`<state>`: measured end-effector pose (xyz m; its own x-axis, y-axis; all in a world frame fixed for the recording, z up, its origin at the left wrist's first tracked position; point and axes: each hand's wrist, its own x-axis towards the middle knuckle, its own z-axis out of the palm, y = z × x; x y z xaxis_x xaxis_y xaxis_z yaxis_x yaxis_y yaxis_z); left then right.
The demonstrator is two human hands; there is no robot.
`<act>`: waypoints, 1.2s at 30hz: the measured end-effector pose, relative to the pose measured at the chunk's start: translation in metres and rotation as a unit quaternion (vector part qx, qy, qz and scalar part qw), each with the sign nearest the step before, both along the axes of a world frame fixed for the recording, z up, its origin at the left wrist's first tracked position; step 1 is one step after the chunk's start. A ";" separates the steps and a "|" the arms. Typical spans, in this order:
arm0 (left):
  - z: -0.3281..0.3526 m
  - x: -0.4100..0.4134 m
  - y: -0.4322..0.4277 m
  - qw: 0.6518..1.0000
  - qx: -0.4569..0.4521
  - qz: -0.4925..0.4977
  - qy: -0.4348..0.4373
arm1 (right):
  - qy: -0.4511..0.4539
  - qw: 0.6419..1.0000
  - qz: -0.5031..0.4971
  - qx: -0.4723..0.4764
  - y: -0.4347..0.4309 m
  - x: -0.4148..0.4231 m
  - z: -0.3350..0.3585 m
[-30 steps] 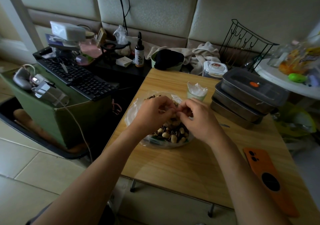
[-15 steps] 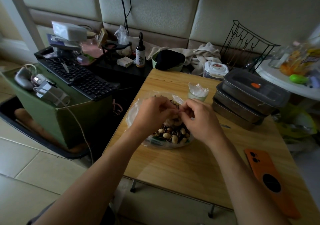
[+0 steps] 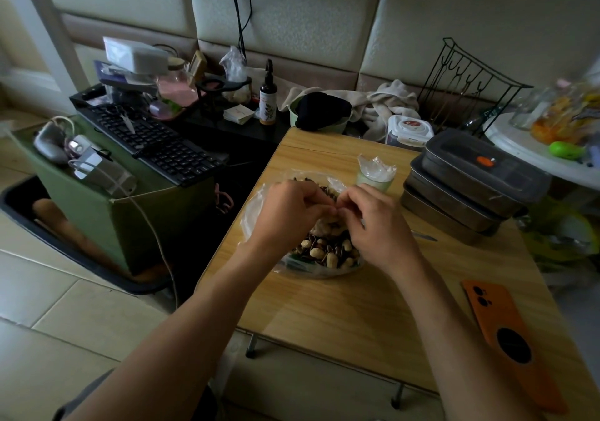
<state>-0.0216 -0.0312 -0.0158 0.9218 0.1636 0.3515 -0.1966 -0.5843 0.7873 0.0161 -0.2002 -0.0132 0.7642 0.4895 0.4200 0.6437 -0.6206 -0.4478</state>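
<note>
The left hand (image 3: pixel 285 213) and right hand (image 3: pixel 376 226) meet over the plastic-lined bowl (image 3: pixel 256 216) on the bench (image 3: pixel 341 310). Their curled fingertips pinch one nut (image 3: pixel 335 211) (mostly hidden by the fingers), probably to crack it. Working right above the heap of nuts and seeds (image 3: pixel 328 253) lets scraps drop back in, and the lined cup (image 3: pixel 375 177) stands just behind, within reach.

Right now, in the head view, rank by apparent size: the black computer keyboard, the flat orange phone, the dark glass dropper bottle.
1. black keyboard
2. orange phone, helped by nearness
3. dropper bottle
</note>
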 end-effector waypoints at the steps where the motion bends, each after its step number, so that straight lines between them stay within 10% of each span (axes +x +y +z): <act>1: 0.000 0.000 0.000 1.000 -0.004 0.004 -0.003 | -0.003 1.000 -0.002 0.002 0.000 0.000 0.001; 36: -0.002 0.004 0.004 0.995 0.082 0.027 -0.042 | 0.040 0.999 -0.017 0.027 -0.014 0.005 0.006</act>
